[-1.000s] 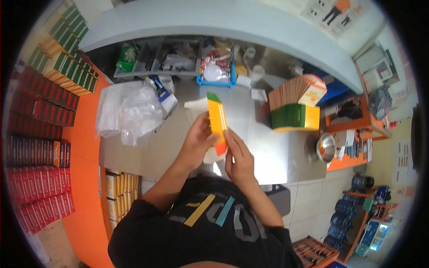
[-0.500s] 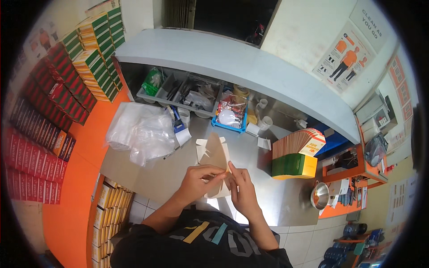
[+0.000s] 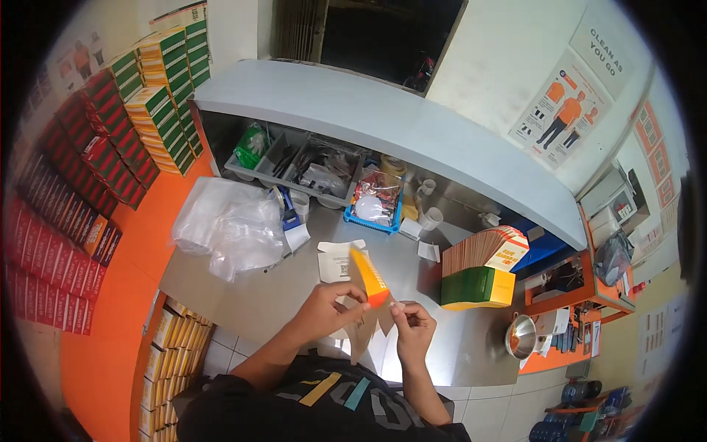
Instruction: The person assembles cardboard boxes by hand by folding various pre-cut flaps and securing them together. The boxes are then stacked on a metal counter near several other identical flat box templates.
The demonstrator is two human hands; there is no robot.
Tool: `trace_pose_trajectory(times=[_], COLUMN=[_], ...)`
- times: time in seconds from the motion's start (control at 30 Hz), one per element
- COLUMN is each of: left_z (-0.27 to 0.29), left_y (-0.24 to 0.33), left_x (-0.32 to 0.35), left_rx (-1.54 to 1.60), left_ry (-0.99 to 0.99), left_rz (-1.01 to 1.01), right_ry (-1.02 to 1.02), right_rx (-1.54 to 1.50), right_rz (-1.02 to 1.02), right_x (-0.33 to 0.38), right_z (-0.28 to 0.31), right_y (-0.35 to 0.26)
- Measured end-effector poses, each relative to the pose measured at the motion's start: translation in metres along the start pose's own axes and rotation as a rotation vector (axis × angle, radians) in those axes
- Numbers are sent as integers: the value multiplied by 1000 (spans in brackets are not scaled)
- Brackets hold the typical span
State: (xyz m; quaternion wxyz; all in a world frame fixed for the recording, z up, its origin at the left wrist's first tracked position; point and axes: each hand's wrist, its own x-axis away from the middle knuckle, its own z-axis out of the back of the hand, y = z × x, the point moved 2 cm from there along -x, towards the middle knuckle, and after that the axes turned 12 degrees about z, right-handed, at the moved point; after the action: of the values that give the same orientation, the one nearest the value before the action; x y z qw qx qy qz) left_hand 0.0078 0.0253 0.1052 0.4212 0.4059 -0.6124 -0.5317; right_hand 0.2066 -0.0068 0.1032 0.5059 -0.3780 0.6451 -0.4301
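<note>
A partly folded cardboard box (image 3: pixel 370 277) is in front of me, its yellow and orange outer face showing and its brown inside turned toward my body. My left hand (image 3: pixel 331 313) pinches its left side between thumb and fingers. At its right edge, the thumb and fingertips of my right hand (image 3: pixel 414 331) are closed on a small flap. Just beyond my left hand, a pale cardboard panel (image 3: pixel 333 264) with a printed square code lies on the steel table (image 3: pixel 294 298); whether it belongs to the same box is hidden.
Clear plastic bags (image 3: pixel 236 225) lie left, beside a blue tape dispenser (image 3: pixel 289 214). Grey trays (image 3: pixel 280 166) and a blue basket (image 3: pixel 372 226) stand at the back. Flat folded cartons (image 3: pixel 482 250) fill a green-yellow box (image 3: pixel 471 287) at right, near a metal bowl (image 3: pixel 521 337). Boxes (image 3: pixel 166 110) are stacked far left.
The box has been turned and bent, so its yellow-orange outer face now shows instead of plain brown. My right hand has moved slightly right and down, farther from my left hand.
</note>
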Motion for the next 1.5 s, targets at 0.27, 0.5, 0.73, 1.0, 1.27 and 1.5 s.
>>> trace_pose_trajectory(times=[0.27,0.5,0.73,1.0,1.27,1.5], left_z=[-29,-24,-30,-36,-37,-40], left_y=[1,3,7,-2,-5,4], left_x=[24,26,28,35,33,21], left_rx=[-7,-211,-124,-36,18,-2], left_ry=[11,64,115,101,91,164], left_rz=[-52,-182,-244,-187,-194,-130], right_ry=[-67,-135,-232,-261,-234,-164], right_rx=[-9,87,123,284,132,215], right_rz=[-40,-36,101,124,-47,78], right_x=[5,8,-1,0,5,8], right_z=[-9,-3,-4,3,5,-10], right_y=[-11,-22,-29,-36,-27,-36])
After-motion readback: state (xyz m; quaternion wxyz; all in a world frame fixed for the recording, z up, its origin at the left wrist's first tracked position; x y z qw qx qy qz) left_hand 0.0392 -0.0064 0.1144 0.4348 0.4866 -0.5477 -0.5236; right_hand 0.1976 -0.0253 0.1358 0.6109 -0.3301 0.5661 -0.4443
